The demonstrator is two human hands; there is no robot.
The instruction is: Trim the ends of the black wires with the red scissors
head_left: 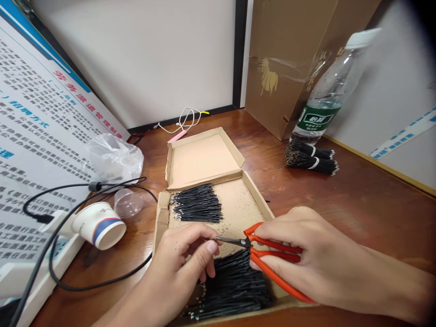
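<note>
My right hand (299,250) is closed around the red handles of a pair of scissors (272,247). Their dark, narrow blades point left and look nearly closed, with the tips at the fingertips of my left hand (190,261). That hand is pinched; whatever lies between its thumb and fingers is too small and covered to make out. Below both hands, a thick pile of short black wires (238,286) lies in an open cardboard box (248,200). A smaller, neat row of black wires (196,203) with silvery ends sits farther back in the box.
Two tied black wire bundles (309,159) lie at right beside a water bottle (320,100) and a tall brown carton (279,59). To the left are a paper cup (102,225), a clear plastic cup (127,203), a plastic bag (117,159) and a looping black cable (102,286).
</note>
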